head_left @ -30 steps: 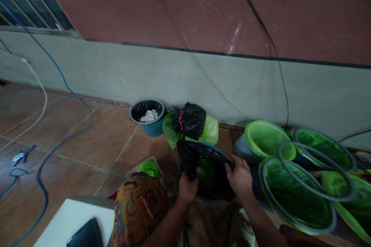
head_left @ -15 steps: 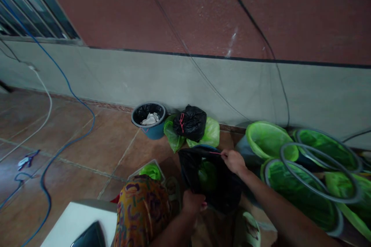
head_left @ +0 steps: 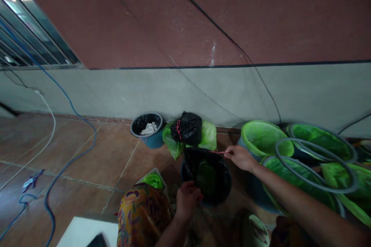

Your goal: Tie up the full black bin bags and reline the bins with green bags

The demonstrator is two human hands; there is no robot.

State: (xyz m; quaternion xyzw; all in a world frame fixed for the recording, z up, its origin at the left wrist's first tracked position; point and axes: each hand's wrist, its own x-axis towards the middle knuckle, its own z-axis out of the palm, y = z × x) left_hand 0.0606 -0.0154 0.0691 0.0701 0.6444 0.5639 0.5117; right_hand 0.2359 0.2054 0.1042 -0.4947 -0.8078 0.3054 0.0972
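Two hands are working at the black bag (head_left: 207, 170), which is sitting on the floor just in front of the person. The left hand (head_left: 188, 200) is clenching the bag's near rim with fingers curled, while the right hand (head_left: 240, 157), arm stretched out, is pinching a red band (head_left: 216, 152) at the far rim. Green-lined bins (head_left: 266, 139) are crowding the right, and bare tiled floor (head_left: 87, 154) is lying open to the left.

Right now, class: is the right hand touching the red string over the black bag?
Touching. The head view shows the right hand pinching one end of the red string.
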